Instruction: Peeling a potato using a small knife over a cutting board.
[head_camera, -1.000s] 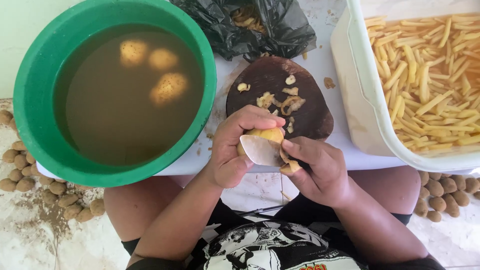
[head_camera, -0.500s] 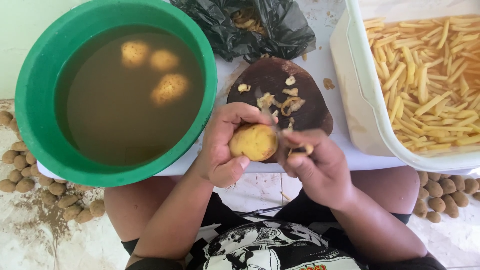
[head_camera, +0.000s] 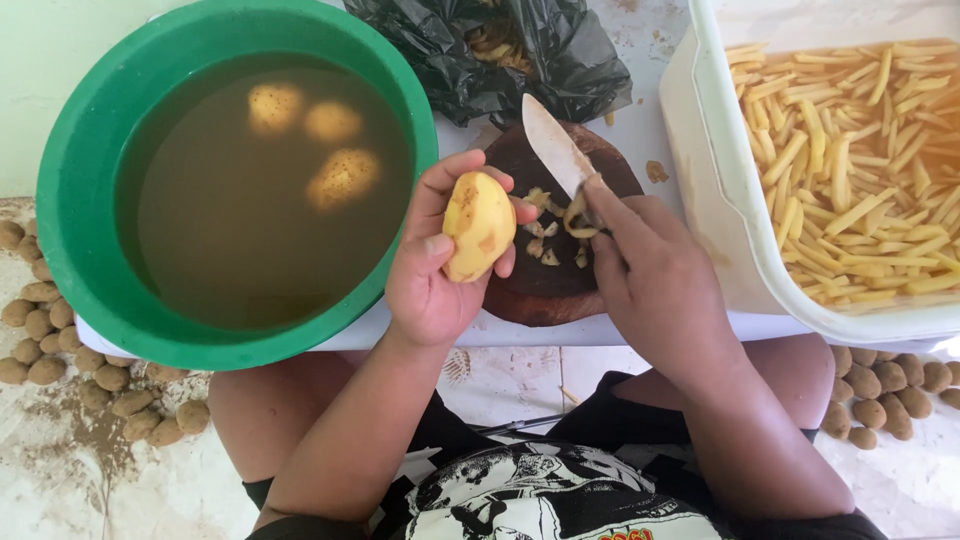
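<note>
Soft even daylight, faint shadows, sharp focus, slight wide-angle edge distortion

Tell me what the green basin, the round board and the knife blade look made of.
Green basin: likely plastic, smooth, evenly coloured, slightly glossy rim. Round board: probably wood, dark brown, matte, wet-looking. Knife blade: seemingly metal, pale, dull and smeared, held in the right hand.

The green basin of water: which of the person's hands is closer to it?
Left. The left hand, holding a peeled potato, sits right at the green basin's rim. The right hand, gripping a knife, is farther off, over the round wooden board.
</note>
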